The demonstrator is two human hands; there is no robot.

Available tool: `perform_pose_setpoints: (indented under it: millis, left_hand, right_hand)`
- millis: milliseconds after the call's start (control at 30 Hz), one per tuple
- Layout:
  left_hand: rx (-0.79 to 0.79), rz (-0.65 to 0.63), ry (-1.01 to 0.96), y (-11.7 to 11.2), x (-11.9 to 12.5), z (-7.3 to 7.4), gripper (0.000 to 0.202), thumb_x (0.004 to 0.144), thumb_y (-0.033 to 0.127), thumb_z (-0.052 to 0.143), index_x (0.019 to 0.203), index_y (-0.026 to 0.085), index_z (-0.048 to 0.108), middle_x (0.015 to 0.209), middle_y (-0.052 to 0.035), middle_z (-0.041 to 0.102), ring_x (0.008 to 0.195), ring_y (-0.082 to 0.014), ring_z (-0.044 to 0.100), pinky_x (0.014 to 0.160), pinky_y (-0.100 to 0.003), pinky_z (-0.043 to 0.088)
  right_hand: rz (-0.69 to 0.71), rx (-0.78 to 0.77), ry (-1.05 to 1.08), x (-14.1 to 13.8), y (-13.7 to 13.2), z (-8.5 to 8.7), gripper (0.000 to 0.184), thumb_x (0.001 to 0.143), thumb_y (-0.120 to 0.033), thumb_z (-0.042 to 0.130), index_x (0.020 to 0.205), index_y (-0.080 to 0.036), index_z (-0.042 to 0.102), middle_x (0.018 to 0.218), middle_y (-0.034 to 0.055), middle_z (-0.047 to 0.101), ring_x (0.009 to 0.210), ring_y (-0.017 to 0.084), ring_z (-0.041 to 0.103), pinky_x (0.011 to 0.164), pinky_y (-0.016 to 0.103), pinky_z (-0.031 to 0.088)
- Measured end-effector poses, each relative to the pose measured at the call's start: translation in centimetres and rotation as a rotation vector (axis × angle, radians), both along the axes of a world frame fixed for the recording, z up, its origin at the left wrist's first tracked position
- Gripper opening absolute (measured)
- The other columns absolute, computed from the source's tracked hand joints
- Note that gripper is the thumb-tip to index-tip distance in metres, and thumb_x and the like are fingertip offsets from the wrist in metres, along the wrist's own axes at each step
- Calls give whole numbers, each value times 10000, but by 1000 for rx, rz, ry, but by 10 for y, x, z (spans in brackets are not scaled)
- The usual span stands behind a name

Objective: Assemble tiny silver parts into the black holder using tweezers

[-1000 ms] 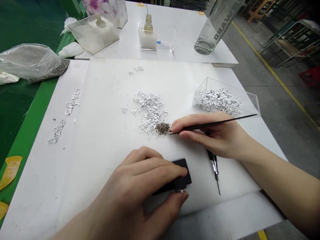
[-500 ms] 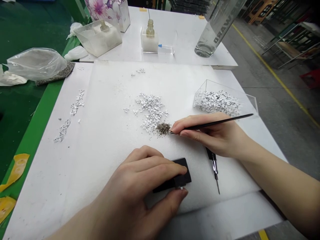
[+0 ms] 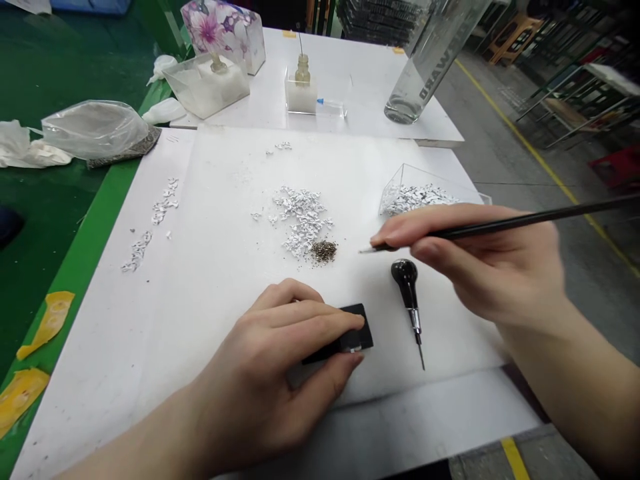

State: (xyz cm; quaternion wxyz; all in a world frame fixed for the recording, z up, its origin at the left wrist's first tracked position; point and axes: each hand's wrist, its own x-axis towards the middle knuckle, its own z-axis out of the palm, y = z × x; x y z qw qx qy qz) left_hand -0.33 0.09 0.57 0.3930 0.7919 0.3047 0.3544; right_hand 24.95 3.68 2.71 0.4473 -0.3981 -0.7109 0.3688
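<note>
My left hand (image 3: 285, 360) presses a small black block (image 3: 367, 331) against the white foam mat (image 3: 225, 267), thumb and fingertips around its near end. A tiny light piece shows at the block's edge beside the thumb. In my right hand (image 3: 480, 260) are slim black tweezers (image 3: 545, 215), with their fine metal tip pointing left above the mat. Left of that tip lies a heap of tiny brass-dark screw-like bits (image 3: 324, 251), touching a pile of small white parts (image 3: 303, 217). Below my right hand rests a screwdriver (image 3: 411, 300) with a rounded black handle.
A clear box (image 3: 420, 193) of white parts stands behind my right hand. Further back are a tilted clear bottle (image 3: 410, 87), a small vial (image 3: 302, 70) in a clear holder and a flowered box (image 3: 225, 30). More white parts (image 3: 164, 200) lie left.
My right hand has drawn back rightward with the tweezers, away from the dark heap, uncovering the screwdriver's handle. The left hand stays on the block; the view has shifted slightly.
</note>
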Motion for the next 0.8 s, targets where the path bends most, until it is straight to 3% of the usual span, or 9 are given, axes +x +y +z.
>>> perform_pose_setpoints:
  millis: [133, 300, 467, 800]
  left_hand:
    - [9, 13, -16, -1, 3, 0, 226, 921, 78, 711, 1119, 174, 761, 976, -23, 821, 874, -184, 670, 840, -344, 603]
    - [13, 9, 0, 0, 3, 1, 159, 928, 99, 696, 1040, 183, 770, 914, -25, 814, 809, -180, 686, 810, -343, 595]
    - [26, 11, 30, 0, 2, 1, 163, 939, 124, 681, 1018, 223, 784, 868, -16, 814, 778, -183, 717, 835, -343, 603]
    - [25, -17, -9, 0, 2, -4, 110, 956, 124, 695, 999, 168, 787, 897, -22, 819, 769, -146, 696, 878, -314, 574]
  right_hand:
    - [200, -104, 106, -3, -20, 5, 148, 1018, -268, 728, 1124, -288, 829, 1034, 57, 820, 995, 264, 784, 924, 432, 657]
    - [394, -164, 207, -2, -31, -21, 240, 1018, -141, 691, 1215, -232, 793, 1112, 76, 802, 1101, 254, 762, 995, 425, 636]
    - [429, -114, 175, -1, -31, -29, 273, 1014, -119, 674, 1231, -242, 784, 1125, 76, 793, 1137, 250, 745, 1029, 412, 616]
    - [444, -71, 165, -2, -28, -30, 201, 1019, -107, 681, 1188, -172, 767, 1101, 95, 782, 1120, 223, 740, 1028, 376, 613]
